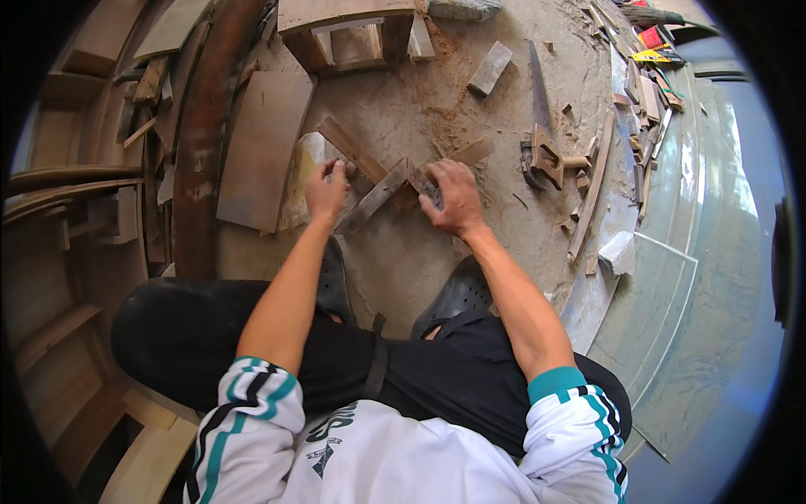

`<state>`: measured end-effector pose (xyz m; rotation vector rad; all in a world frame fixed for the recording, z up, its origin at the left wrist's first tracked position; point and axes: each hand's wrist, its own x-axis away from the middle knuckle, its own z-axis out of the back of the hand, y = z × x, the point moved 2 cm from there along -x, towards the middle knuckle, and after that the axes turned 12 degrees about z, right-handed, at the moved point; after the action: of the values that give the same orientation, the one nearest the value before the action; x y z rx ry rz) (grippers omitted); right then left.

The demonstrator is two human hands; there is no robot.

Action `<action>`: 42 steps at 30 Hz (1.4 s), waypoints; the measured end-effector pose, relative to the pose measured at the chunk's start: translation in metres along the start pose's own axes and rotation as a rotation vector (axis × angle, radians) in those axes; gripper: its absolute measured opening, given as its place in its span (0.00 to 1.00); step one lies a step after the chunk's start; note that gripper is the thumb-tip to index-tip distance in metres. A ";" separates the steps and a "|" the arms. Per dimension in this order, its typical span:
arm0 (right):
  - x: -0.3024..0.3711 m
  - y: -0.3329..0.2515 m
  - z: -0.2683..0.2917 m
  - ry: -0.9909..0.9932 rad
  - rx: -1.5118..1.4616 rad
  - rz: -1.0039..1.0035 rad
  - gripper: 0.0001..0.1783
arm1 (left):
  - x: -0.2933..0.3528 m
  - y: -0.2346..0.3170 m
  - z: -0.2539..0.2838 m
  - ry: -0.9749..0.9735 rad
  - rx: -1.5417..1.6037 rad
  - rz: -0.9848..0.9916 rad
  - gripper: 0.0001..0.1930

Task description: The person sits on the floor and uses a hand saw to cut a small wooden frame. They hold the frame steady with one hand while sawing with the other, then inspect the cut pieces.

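My right hand (456, 199) curls over a short wooden strip (417, 178), its thumb and fingers pressed on the wood. That strip meets a second wooden strip (375, 198) at an angle, just in front of my feet. My left hand (327, 193) is raised beside the second strip, fingers bent in towards the thumb; whatever they may hold is too small to make out. A longer wooden strip (351, 149) slants behind the joined pair. Another wood piece (475, 151) shows beyond my right hand, partly hidden by it.
A handsaw (547, 158) and a hammer (575, 162) lie together on the right. Behind are a pale block (489, 67) and a wooden frame (346, 21). A board (264, 151) stands left; offcuts (596, 181) and glass sheets (701, 210) lie right.
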<state>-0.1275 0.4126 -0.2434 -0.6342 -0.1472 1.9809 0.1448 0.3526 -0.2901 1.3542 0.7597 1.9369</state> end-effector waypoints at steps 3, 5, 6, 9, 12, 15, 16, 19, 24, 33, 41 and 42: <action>0.016 0.022 0.009 0.012 -0.063 -0.317 0.29 | -0.019 0.019 0.036 -0.076 -0.322 -0.012 0.25; 0.028 0.041 0.013 -0.142 -0.170 -0.537 0.32 | -0.028 0.040 0.048 -0.230 -0.476 0.069 0.25; 0.031 0.046 0.019 -0.282 -0.244 -0.610 0.34 | -0.025 0.046 0.051 -0.353 -0.559 0.108 0.25; 0.043 0.036 0.022 -0.544 -0.264 -0.500 0.40 | -0.019 0.052 0.049 -0.737 -0.908 0.198 0.36; 0.060 0.022 0.025 -0.615 -0.117 -0.214 0.49 | 0.014 0.022 0.041 -0.578 -1.165 -0.414 0.44; 0.074 0.012 0.025 -0.621 -0.040 -0.149 0.49 | 0.046 0.013 0.024 -0.515 -1.331 -0.553 0.42; 0.078 0.014 0.022 -0.585 -0.048 -0.168 0.45 | 0.051 0.011 0.022 -0.466 -1.303 -0.526 0.38; 0.084 0.018 0.015 -0.517 -0.082 -0.208 0.36 | 0.062 0.007 0.022 -0.347 -1.292 -0.448 0.24; 0.083 0.015 0.012 -0.494 -0.123 -0.225 0.32 | 0.058 -0.005 0.026 -0.284 -1.243 -0.457 0.18; 0.082 0.010 0.014 -0.439 -0.233 -0.288 0.32 | 0.062 -0.004 0.024 -0.277 -1.192 -0.401 0.12; 0.071 0.017 0.025 -0.523 -0.231 -0.281 0.47 | 0.056 0.017 0.031 -0.515 -1.235 -0.290 0.32; 0.068 0.019 0.025 -0.514 -0.237 -0.304 0.51 | 0.047 0.020 0.035 -0.541 -1.238 -0.242 0.36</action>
<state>-0.1789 0.4661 -0.2544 -0.2166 -0.7556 1.8009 0.1622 0.3802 -0.2374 0.8162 -0.4923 1.2725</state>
